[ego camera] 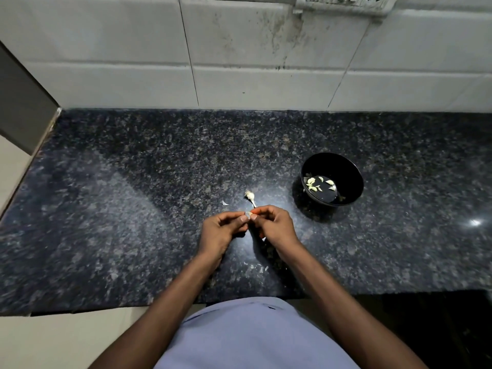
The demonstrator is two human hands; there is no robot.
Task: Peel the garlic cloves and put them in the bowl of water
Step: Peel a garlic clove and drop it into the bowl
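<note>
Your left hand [222, 230] and right hand [274, 225] meet at frame center, each grip pinching one garlic clove [250, 214] at the fingertips. Just above lies the bare garlic stem [250, 197] on the table [119, 209]. At right, the black bowl [346, 166] holds peeled cloves [314, 183] in water.

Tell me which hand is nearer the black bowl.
Right. The right hand is just left of and in front of the black bowl; the left hand sits farther left, beyond the right.
</note>
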